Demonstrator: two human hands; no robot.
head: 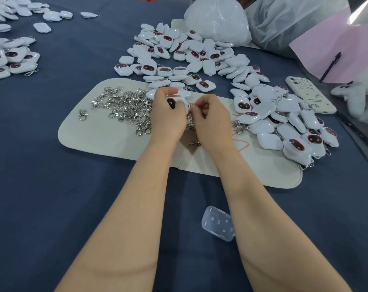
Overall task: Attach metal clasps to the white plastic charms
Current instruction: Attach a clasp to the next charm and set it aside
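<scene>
Over the mat (94,133) on the blue bench (52,197), the left grip (168,116) curls round a white charm (175,100), its dark face showing. The right grip (212,121) pinches a clasp (192,106) at the charm's edge. Loose clasps (126,104) lie heaped on the mat just left of the hands. More charms (189,51) spread behind and to the right. A phone (309,93) lies far right, and a clear case (217,223) sits between the forearms.

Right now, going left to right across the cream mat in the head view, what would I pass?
Lone metal clasp → pile of loose clasps → left hand holding a white charm → right hand pinching a second clasp → heap of white charms.
</scene>
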